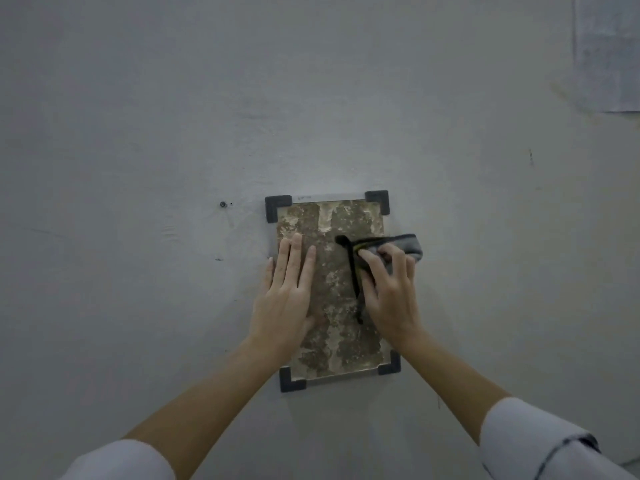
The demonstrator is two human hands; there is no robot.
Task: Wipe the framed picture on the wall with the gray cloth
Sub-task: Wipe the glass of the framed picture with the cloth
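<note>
Framed picture (332,289) hangs on wall (138,133). Left hand (284,299) flat, fingers spread, steadying it; right hand (388,289) grip pinching gray cloth (401,245). Risk: hard strokes could unseat the frame.

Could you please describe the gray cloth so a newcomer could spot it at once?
On the pale wall hangs a framed picture with dark corner pieces. At its right edge, the right hand grips the bunched gray cloth. Only it has black trim.
</note>
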